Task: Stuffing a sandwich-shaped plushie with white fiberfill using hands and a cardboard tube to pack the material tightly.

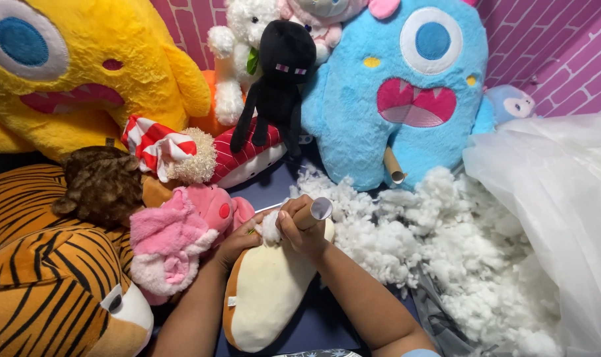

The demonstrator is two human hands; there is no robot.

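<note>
A cream and orange plush toy (264,291) lies in front of me, its open top stuffed with a tuft of white filling (269,228). My left hand (238,241) grips the toy's opening beside that tuft. My right hand (299,228) is shut on a short cardboard tube (314,211), held at the opening with its open end pointing up and right.
A heap of loose white stuffing (439,244) lies to the right beside a clear plastic bag (558,198). Plush toys surround me: tiger (49,277), pink pig (175,238), yellow monster (76,73), blue monster (400,86), black figure (280,79). Another tube (393,166) leans on the blue monster.
</note>
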